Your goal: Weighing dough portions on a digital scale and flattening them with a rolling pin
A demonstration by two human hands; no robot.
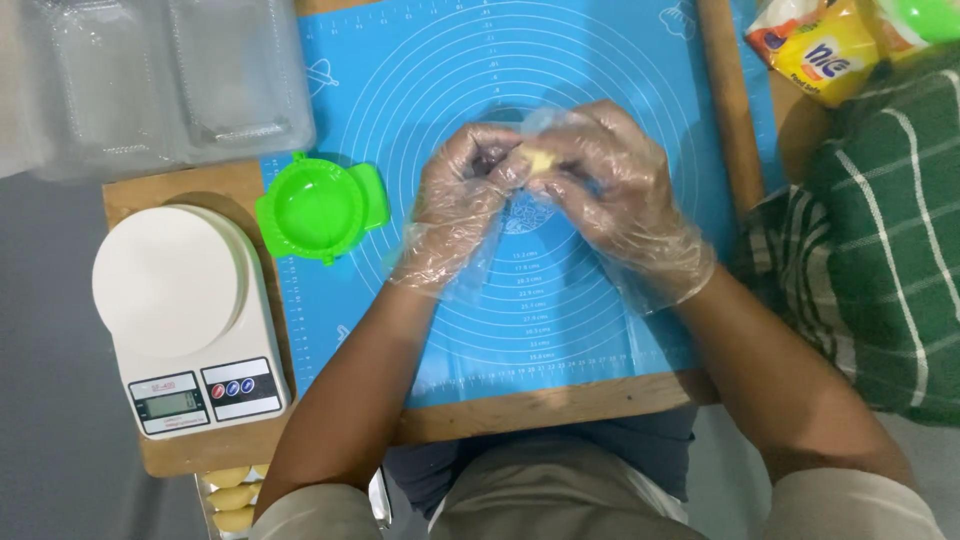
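Note:
Both my hands wear thin clear plastic gloves and meet over the middle of a blue silicone pastry mat (620, 60) printed with white circles. My left hand (462, 195) and my right hand (612, 185) pinch a small pale yellow piece of dough (540, 160) between their fingertips. A dark filling seems to show inside my left hand's fingers, but it is mostly hidden. A green round plastic dumpling mould (318, 208) lies open on the mat's left edge, a short way left of my left hand.
A white kitchen scale (180, 315) stands on the wooden board (560, 405) at the left. Clear plastic trays (160, 80) are at the top left. A green checked cloth (880, 250) and a yellow packet (820, 50) lie at the right. Pale shaped dough pieces (232, 497) sit below the scale.

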